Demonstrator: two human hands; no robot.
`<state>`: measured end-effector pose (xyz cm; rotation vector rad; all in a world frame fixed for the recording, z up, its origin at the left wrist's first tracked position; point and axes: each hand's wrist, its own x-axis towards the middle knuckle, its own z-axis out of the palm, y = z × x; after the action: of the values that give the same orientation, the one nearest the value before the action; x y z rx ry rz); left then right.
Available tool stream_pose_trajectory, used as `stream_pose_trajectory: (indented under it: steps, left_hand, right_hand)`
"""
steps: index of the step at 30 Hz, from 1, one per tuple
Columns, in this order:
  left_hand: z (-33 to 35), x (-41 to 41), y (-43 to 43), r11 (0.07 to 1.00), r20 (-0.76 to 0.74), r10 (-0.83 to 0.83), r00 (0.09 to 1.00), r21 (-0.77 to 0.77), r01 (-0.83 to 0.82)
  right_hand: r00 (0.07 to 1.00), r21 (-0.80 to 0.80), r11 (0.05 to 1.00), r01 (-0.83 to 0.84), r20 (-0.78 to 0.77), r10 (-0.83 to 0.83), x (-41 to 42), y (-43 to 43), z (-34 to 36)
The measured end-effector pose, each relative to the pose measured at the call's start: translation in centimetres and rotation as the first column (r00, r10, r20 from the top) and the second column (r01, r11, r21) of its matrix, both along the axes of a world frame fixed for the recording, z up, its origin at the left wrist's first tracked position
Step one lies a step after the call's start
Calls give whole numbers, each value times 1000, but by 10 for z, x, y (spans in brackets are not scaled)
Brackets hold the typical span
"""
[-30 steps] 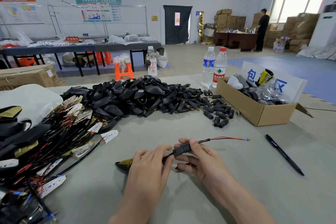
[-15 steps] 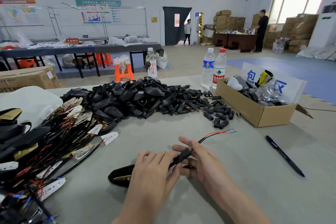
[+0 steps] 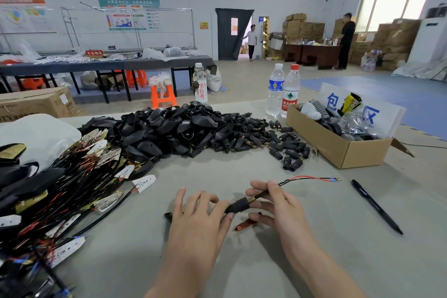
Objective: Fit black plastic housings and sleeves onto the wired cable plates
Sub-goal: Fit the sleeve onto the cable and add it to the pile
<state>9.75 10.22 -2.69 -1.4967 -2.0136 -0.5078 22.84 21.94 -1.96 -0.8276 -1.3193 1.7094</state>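
Observation:
My left hand (image 3: 198,220) lies over a black plastic housing (image 3: 169,215) on the grey table and grips it, hiding most of it. A black sleeve (image 3: 239,205) with a brass end sits on the cable between my hands. My right hand (image 3: 278,203) pinches the black cable just right of the sleeve. The cable's red and black wires (image 3: 312,178) run right to small blue-tipped ends. A small brown plate piece (image 3: 244,224) lies under my right hand.
A heap of black housings (image 3: 169,128) and loose sleeves (image 3: 285,147) lies behind my hands. Wired cable plates (image 3: 72,189) are piled at the left. A cardboard box (image 3: 338,147), two water bottles (image 3: 283,91) and a black pen (image 3: 376,205) stand at the right.
The cable was drawn left through the sleeve, then pushed back right, so the wire ends again reach near the pen. The sleeve stays between my hands, close to the housing.

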Motion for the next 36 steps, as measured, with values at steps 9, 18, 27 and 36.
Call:
stream_pose_trajectory:
  steps: [9, 18, 27, 36]
  left_hand:
    - [-5, -11, -9, 986, 225, 50, 973, -169, -11]
    - [-9, -16, -10, 981, 382, -26, 924, -166, 96]
    - [-14, -17, -9, 990, 430, -40, 902, -106, 94]
    - [-14, -20, -9, 995, 472, -70, 879, -27, 94]
  right_hand:
    - [983, -87, 980, 178, -28, -181, 16, 18, 6]
    - [949, -87, 950, 301, -73, -307, 25, 28, 8]
    - [949, -252, 944, 212, -176, -260, 28, 28, 10]
    - [999, -4, 999, -45, 25, 45, -3, 0, -6]
